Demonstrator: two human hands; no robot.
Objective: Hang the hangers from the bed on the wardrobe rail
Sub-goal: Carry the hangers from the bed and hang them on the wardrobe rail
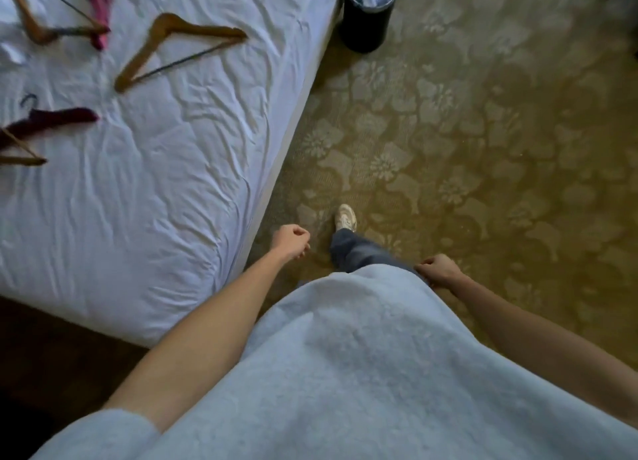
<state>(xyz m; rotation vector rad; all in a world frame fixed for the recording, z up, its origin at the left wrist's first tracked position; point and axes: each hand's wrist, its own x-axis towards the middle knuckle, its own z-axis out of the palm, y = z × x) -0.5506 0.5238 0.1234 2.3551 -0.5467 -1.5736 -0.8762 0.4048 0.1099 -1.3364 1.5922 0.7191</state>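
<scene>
You stand beside the bed [145, 218], on its right, looking down past your pale blue top [362, 373] at the patterned carpet [483, 149]. Your left hand [289, 240] hangs just off the mattress edge, over the floor; its fingers are loosely curled and it holds nothing. Your right hand [438, 269] rests at the hem of your top by your hip, fingers curled in the same slack way, and you can see nothing in it either, though the fingertips are partly hidden against the cloth. 1 white shoe [346, 217] shows ahead of you below a dark trouser leg [355, 252].

The hangers lie on the white sheet, well away from both hands, toward the far left of the bed. The nearest to the middle is a wooden hanger [179, 45] with a dark bar, lying flat with its hook end toward the top of the view. Up in the corner a second wooden hanger [34, 24] lies touching a pink hanger [100, 7]; the motion blur makes their overlap hard to read. At the left edge a dark maroon hanger [51, 118] lies with its hook up, and just below it part of a third wooden hanger [24, 156] is cut off by the frame.

A dark round bin [366, 21] with crumpled stuff inside stands on the carpet at the bed's far corner.
</scene>
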